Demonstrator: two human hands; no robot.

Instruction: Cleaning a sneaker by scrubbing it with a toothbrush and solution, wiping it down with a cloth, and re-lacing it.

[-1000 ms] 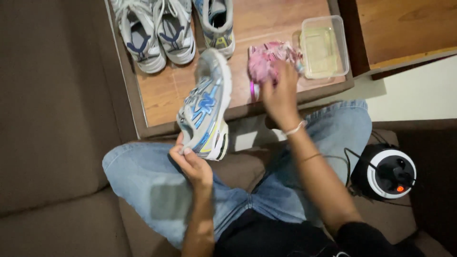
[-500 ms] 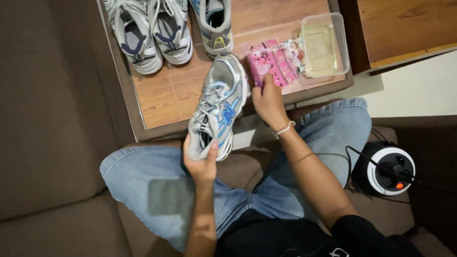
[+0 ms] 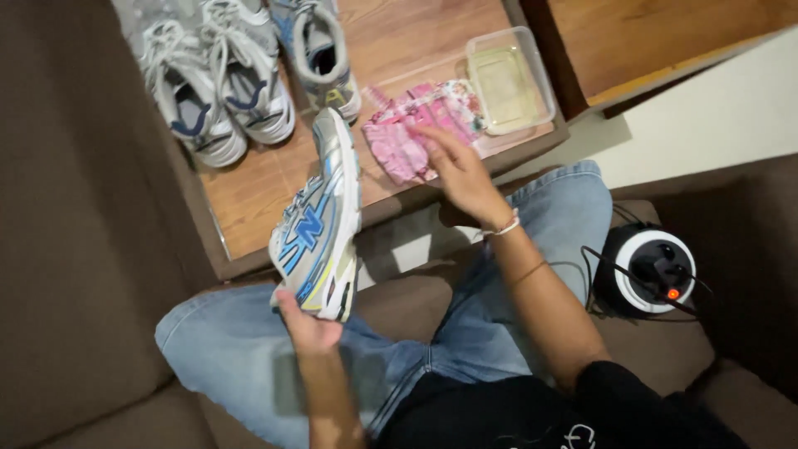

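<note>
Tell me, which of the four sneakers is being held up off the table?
The blue-and-silver sneaker, gripped at its heel by the left hand and turned on its side. The other three sneakers stand on the wooden table.

Both hands are raised in front of the seated body.
The left hand (image 3: pixel 306 328) is gripping with fingers curled upward, its bare forearm rising from the lap. The right hand (image 3: pixel 459 173) is reaching forward, palm down and fingers spread open, its wrist wearing a thin white bracelet (image 3: pixel 504 225).
</note>
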